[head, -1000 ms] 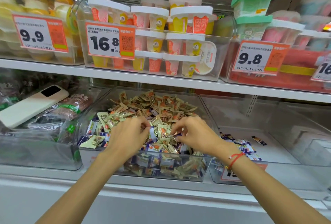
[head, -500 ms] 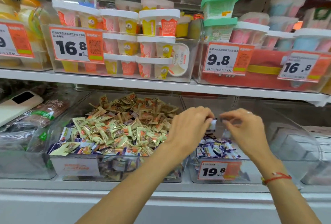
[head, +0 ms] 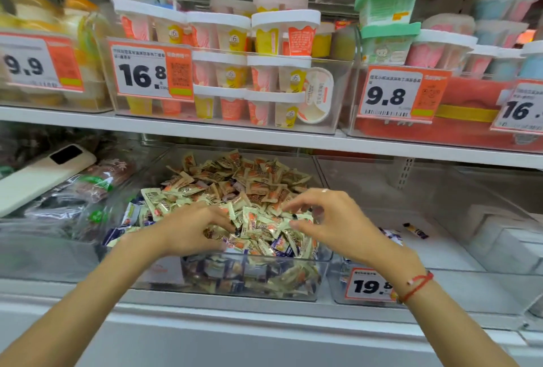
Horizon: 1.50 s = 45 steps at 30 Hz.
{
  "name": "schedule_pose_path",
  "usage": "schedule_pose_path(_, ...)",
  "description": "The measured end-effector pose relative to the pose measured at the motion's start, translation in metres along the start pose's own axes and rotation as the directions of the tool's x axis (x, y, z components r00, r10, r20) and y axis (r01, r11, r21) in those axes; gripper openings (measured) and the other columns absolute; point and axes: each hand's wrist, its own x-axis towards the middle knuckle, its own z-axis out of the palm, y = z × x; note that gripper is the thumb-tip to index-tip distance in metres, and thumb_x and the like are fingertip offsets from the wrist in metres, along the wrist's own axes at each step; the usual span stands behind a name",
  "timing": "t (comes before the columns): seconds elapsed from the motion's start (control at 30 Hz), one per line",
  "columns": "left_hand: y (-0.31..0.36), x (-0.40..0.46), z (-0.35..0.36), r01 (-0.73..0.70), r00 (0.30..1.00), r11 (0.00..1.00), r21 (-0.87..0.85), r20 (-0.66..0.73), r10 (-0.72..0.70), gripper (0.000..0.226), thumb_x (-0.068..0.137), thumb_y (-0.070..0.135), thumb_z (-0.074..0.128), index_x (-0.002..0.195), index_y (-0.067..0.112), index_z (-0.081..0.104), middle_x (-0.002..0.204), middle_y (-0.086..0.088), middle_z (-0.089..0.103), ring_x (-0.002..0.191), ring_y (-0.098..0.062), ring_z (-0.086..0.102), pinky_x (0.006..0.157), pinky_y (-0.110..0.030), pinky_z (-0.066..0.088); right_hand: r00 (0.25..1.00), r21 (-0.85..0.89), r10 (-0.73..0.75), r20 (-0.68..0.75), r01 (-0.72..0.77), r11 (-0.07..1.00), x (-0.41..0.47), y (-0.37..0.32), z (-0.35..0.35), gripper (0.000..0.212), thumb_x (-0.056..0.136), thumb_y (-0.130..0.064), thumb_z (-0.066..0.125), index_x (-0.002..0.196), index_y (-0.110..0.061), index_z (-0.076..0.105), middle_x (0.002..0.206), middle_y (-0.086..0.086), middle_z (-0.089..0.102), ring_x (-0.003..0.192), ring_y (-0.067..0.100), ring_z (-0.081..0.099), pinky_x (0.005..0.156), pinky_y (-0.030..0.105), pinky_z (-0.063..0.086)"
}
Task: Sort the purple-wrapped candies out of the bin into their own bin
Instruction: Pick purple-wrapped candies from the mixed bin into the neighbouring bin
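A clear bin (head: 319, 278) on the lower shelf holds a heap of cream-and-orange candies (head: 244, 181) with purple-wrapped candies (head: 281, 244) mixed in along its front and left. My left hand (head: 191, 230) rests on the heap near the front, fingers reaching into the wrappers. My right hand (head: 332, 219) hovers just above the heap's right side, fingers loosely curved and spread, holding nothing. To the right, a second clear bin (head: 458, 252) contains a few purple candies (head: 392, 234), mostly hidden behind my right wrist.
A 19.8 price tag (head: 367, 286) hangs on the right bin's front. A white phone (head: 38, 178) lies on packaged goods in the left bin. The upper shelf (head: 235, 131) carries tubs of cups close above the bins.
Half a second ago both hands were over the right bin with purple candies. They have come back left to the mixed bin, and no candy shows in either one.
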Motion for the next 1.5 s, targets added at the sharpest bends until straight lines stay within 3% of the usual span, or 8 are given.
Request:
schedule_pose_path(0.23, -0.007, 0.012, 0.001, -0.092, 0.995, 0.994, 0.05, 0.044, 0.09, 0.038, 0.079, 0.057, 0.065, 0.115, 0.046, 0.062, 0.121, 0.013, 0.052, 0.114, -0.011, 0.043, 0.097, -0.036, 0.037, 0.852, -0.396, 0.033, 0.522, 0.208, 0.894, 0.055, -0.003, 0.059, 0.061, 0.086, -0.034, 0.069, 0.141, -0.035, 0.044, 0.135, 0.003, 0.05, 0.121, 0.023, 0.045, 0.092, 0.038, 0.044)
schedule_pose_path(0.43, -0.007, 0.015, 0.012, -0.075, 0.988, 0.995, 0.069, -0.128, 0.084, 0.032, 0.08, 0.052, 0.066, 0.11, 0.041, 0.067, 0.112, 0.015, 0.057, 0.1, -0.01, 0.046, 0.077, -0.028, 0.033, 0.916, -0.307, -0.03, 0.4, 0.165, 0.937, 0.074, -0.003, 0.057, 0.016, 0.085, -0.02, 0.07, 0.1, -0.024, 0.072, 0.098, -0.01, 0.059, 0.088, 0.007, 0.053, 0.076, 0.024, 0.039)
schedule_pose_path(0.6, -0.006, 0.015, 0.022, -0.014, 0.958, 0.998, 0.066, -0.286, 0.032, 0.035, 0.09, 0.045, 0.057, 0.122, 0.03, 0.06, 0.13, 0.01, 0.054, 0.115, -0.014, 0.045, 0.084, -0.03, 0.041, 0.996, -0.191, 0.055, 0.076, -0.04, 0.981, 0.085, 0.006, 0.053, 0.019, 0.084, -0.009, 0.068, 0.096, -0.021, 0.074, 0.095, -0.004, 0.071, 0.085, 0.009, 0.063, 0.08, 0.034, 0.055)
schedule_pose_path(0.77, -0.003, 0.014, 0.023, 0.02, 0.904, 1.0, 0.009, -0.427, -0.014, 0.03, 0.093, 0.041, 0.056, 0.121, 0.032, 0.058, 0.118, 0.011, 0.061, 0.11, -0.01, 0.054, 0.075, -0.025, 0.045, 0.945, -0.291, 0.081, 0.316, 0.015, 0.957, 0.066, 0.004, 0.024, 0.009, 0.079, -0.028, 0.076, 0.087, -0.031, 0.071, 0.083, -0.016, 0.063, 0.076, -0.001, 0.055, 0.066, 0.021, 0.041)
schedule_pose_path(0.9, -0.008, 0.011, 0.019, 0.083, 0.876, 0.995, -0.063, -0.471, -0.103, 0.02, 0.092, 0.039, 0.058, 0.111, 0.034, 0.058, 0.097, 0.011, 0.065, 0.093, -0.01, 0.06, 0.069, -0.028, 0.052, 0.861, -0.482, 0.105, 0.497, 0.173, 0.859, 0.047, 0.004, 0.03, 0.033, 0.077, -0.039, 0.076, 0.109, -0.032, 0.069, 0.08, -0.017, 0.045, 0.099, 0.011, 0.05, 0.073, 0.029, 0.04)
schedule_pose_path(1.2, -0.005, 0.009, 0.02, 0.113, 0.901, 0.966, -0.234, -0.386, -0.199, 0.018, 0.089, 0.044, 0.061, 0.105, 0.036, 0.06, 0.086, 0.015, 0.065, 0.082, -0.005, 0.063, 0.061, -0.022, 0.047, 0.972, -0.536, -0.016, 0.235, 0.144, 0.832, 0.047, 0.004, 0.046, 0.017, 0.089, -0.029, 0.064, 0.101, -0.018, 0.062, 0.111, -0.002, 0.055, 0.105, 0.017, 0.051, 0.071, 0.029, 0.041)
schedule_pose_path(1.37, 0.004, 0.007, 0.012, 0.032, 0.876, 0.912, -0.408, -0.427, -0.222, 0.018, 0.087, 0.045, 0.062, 0.102, 0.035, 0.061, 0.095, 0.02, 0.063, 0.082, 0.005, 0.059, 0.072, -0.03, 0.054, 0.994, -0.229, 0.05, -0.095, -0.07, 0.971, 0.03, 0.001, 0.039, 0.016, 0.093, -0.027, 0.059, 0.104, -0.028, 0.048, 0.098, -0.008, 0.065, 0.09, 0.015, 0.062, 0.072, 0.035, 0.049)
schedule_pose_path(1.5, 0.03, 0.006, 0.003, -0.102, 0.869, 0.842, -0.53, -0.46, -0.184, 0.017, 0.086, 0.042, 0.065, 0.099, 0.033, 0.066, 0.093, 0.02, 0.063, 0.078, 0.004, 0.06, 0.074, -0.03, 0.054, 0.985, 0.178, 0.164, 0.057, -0.172, 0.969, 0.017, -0.013, 0.028, 0.034, 0.097, -0.035, 0.052, 0.129, -0.03, 0.043, 0.114, -0.009, 0.055, 0.096, 0.008, 0.058, 0.08, 0.029, 0.049)
